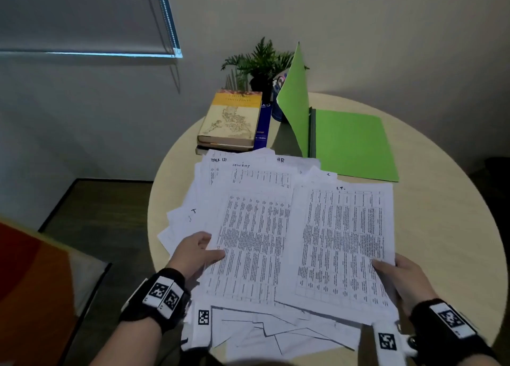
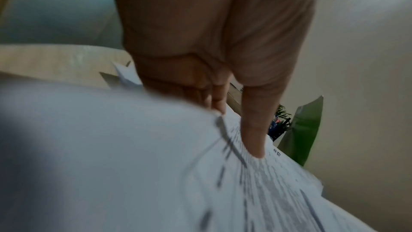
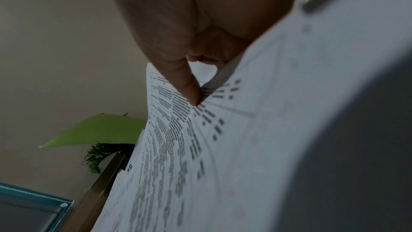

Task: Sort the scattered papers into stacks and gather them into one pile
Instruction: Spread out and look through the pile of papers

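Observation:
Many white printed sheets lie overlapping across the round table (image 1: 441, 227). My left hand (image 1: 197, 251) pinches the left edge of one printed sheet (image 1: 254, 244), thumb on top; the left wrist view shows that thumb (image 2: 254, 130) pressed on the paper (image 2: 156, 165). At the right, a second printed sheet (image 1: 345, 244) is pinched at its lower right edge by my right hand (image 1: 397, 274). In the right wrist view the thumb (image 3: 185, 80) clamps this sheet (image 3: 223, 147) against curled fingers. More papers (image 1: 242, 170) with handwritten headings fan out behind and below.
An open green folder (image 1: 353, 142) lies at the back right, its cover standing up. A stack of books (image 1: 231, 117) and a potted plant (image 1: 262, 62) stand at the back. An orange cushion (image 1: 36, 283) sits to the left, off the table.

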{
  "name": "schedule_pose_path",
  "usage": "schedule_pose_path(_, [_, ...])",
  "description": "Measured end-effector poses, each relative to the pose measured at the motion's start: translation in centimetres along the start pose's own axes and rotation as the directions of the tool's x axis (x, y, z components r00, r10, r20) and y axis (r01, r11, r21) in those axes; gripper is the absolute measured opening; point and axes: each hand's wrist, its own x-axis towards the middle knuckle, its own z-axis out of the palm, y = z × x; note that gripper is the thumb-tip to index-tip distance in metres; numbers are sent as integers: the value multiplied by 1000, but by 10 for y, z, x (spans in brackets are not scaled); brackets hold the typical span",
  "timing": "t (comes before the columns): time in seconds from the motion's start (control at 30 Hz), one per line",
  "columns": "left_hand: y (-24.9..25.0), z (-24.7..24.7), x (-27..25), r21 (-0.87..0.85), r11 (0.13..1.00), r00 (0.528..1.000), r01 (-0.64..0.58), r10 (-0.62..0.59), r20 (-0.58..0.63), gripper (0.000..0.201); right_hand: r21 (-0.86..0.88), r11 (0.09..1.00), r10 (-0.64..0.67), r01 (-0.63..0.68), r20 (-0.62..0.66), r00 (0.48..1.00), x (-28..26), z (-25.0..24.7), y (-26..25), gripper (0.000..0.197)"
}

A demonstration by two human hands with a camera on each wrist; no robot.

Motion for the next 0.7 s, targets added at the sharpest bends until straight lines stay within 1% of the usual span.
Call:
schedule_pose_path(0.03, [4, 2, 0, -2, 1000, 999, -4, 4, 40, 68, 0, 1000, 6, -6, 4, 1000, 0, 1, 2, 29])
schedule_pose_path(0.1, [9, 4, 2, -16, 1000, 996, -22, 23, 92, 75, -1, 1000, 11, -11, 7, 1000, 0, 4, 5, 28])
schedule_pose_path(0.17, [11, 10, 1, -56, 998, 989, 23, -15, 147, 76, 1, 1000, 17, -17, 3, 1000, 1, 6, 5, 28])
schedule_pose_path(0.2, [10, 11, 1, -72, 996, 985, 46, -33, 172, 73, 5, 1000, 18, -18, 1, 1000, 1, 6, 5, 29])
schedule_pose_path(0.23, [10, 14, 0, -108, 991, 981, 77, -56, 186, 64, 6, 1000, 20, -20, 11, 1000, -1, 7, 3, 29])
schedule_pose_path(0.3, [8, 20, -5, -182, 975, 957, 128, -73, 282, 21, 7, 1000, 23, -24, 35, 999, -5, 11, -1, 28])
schedule_pose_path(0.33, [8, 23, -10, -189, 971, 945, 149, -83, 318, 13, 14, 1000, 22, -23, 48, 999, -6, 14, -2, 27])
schedule_pose_path(0.37, [6, 26, -10, -188, 972, 936, 144, -73, 344, 17, 27, 999, 23, -24, 60, 998, -8, 18, -3, 26])
schedule_pose_path(0.4, [3, 29, -10, -174, 970, 925, 169, -95, 368, 25, 42, 999, 23, -26, 65, 998, -8, 21, -2, 26])
schedule_pose_path(0.47, [0, 32, -11, -196, 969, 932, 151, -74, 354, 31, 76, 997, 4, -8, 54, 999, -2, 27, 3, 28])
schedule_pose_path(0.53, [-1, 32, -14, -207, 973, 949, 104, -35, 313, 49, 80, 997, -14, 9, 60, 998, 1, 33, 6, 33])
schedule_pose_path(0.57, [1, 33, -19, -212, 974, 949, 81, -11, 315, 50, 54, 998, -24, 20, 66, 998, -1, 38, 4, 36])
schedule_pose_path(0.63, [-2, 31, -21, -243, 969, 956, 44, 30, 292, 34, -57, 997, -47, 51, 77, 996, -2, 49, 2, 54])
schedule_pose_path(0.67, [-4, 30, -22, -281, 959, 959, 25, 56, 277, 28, -95, 994, -43, 51, 84, 996, -2, 54, 3, 61])
schedule_pose_path(0.7, [-6, 28, -24, -311, 950, 958, 27, 64, 281, 26, -106, 993, -46, 57, 105, 993, -3, 60, 2, 61])
